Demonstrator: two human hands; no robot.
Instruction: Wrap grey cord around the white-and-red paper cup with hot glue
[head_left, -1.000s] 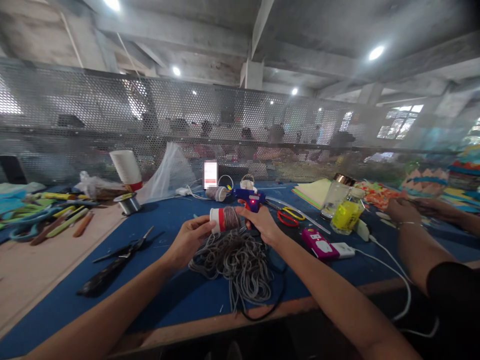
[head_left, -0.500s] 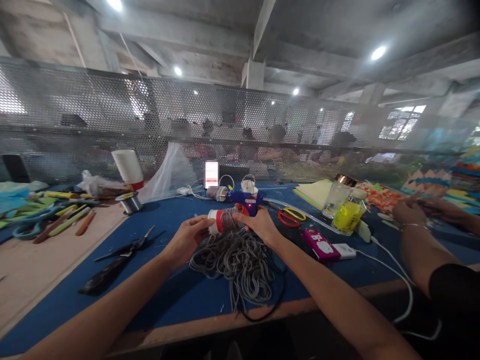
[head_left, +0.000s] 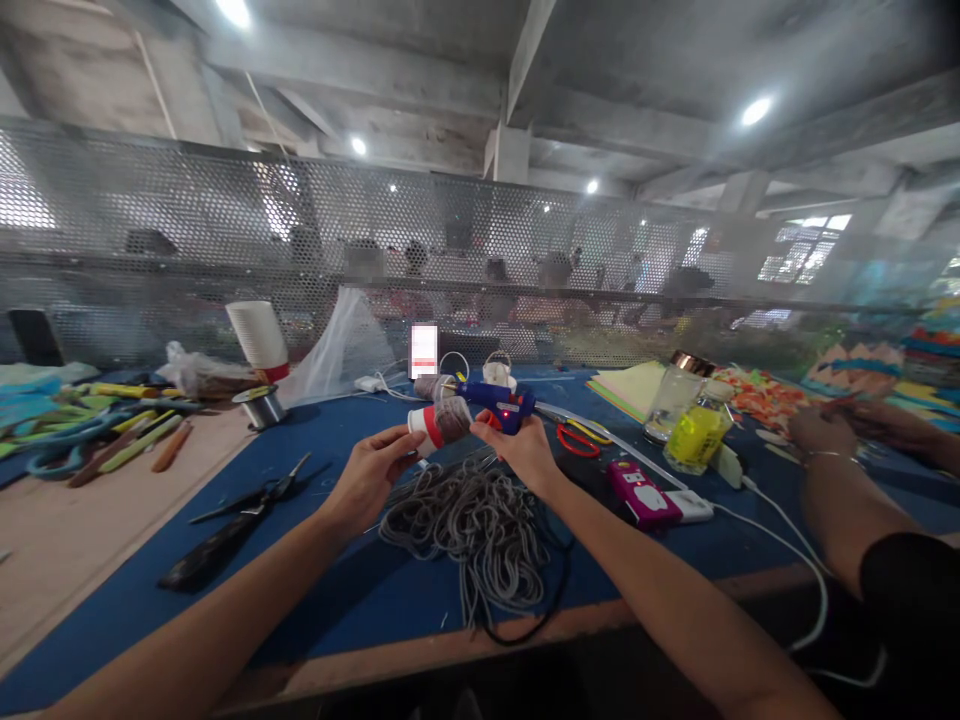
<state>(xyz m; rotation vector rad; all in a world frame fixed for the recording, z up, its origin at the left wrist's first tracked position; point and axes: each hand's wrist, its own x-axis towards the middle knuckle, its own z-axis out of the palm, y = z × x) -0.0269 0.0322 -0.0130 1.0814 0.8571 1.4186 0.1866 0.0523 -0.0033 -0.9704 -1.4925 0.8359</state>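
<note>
Gripping round, cord-wrapped paper cup (head_left: 440, 423)

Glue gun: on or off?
On, apparently: a red light glows on the body of the glue gun in the right hand. Whether it is hot, cannot tell.

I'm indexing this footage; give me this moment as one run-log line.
left hand: holds cup, partly cord-wrapped | right hand: holds blue glue gun | nozzle: by cup's wrapped part, contact unclear | cord pile: on blue table
</note>
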